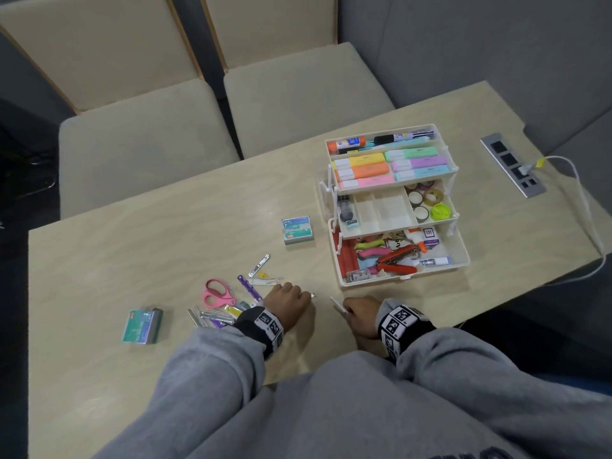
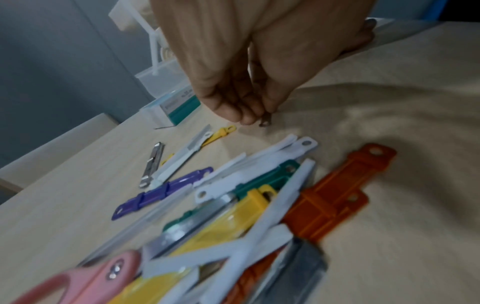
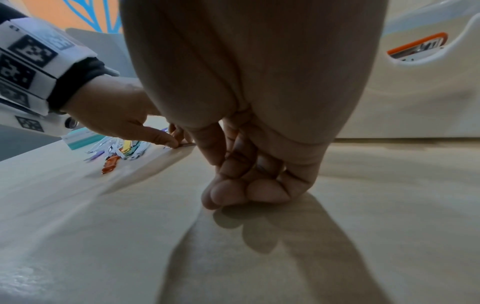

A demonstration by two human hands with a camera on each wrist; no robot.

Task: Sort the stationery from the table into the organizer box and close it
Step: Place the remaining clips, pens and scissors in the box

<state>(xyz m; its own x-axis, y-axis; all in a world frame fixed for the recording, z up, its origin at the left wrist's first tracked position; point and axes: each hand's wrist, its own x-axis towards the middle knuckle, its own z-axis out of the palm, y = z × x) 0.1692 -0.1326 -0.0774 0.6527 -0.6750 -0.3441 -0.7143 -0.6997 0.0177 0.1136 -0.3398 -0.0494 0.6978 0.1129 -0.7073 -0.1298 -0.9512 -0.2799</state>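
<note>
Hands: left hand (image 1: 287,302) pinches a small metal clip (image 2: 265,123) at its curled fingertips, low over the pale wooden table (image 1: 132,246) | right hand (image 1: 361,314) curled around thin white strips (image 1: 338,304) | white tiered plastic organizer box (image 1: 457,256) lies open, beyond the right hand | pile of coloured plastic file fasteners (image 2: 259,197) and pink-handled scissors (image 1: 217,293) beside the left wrist.

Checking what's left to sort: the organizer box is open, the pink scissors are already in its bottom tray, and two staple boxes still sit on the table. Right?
Not quite. The pink scissors are not in the organizer box; the head view shows them lying on the table beside the pile of loose clips near the left hand. The rest holds: the box is open and two staple boxes sit on the table.
</note>
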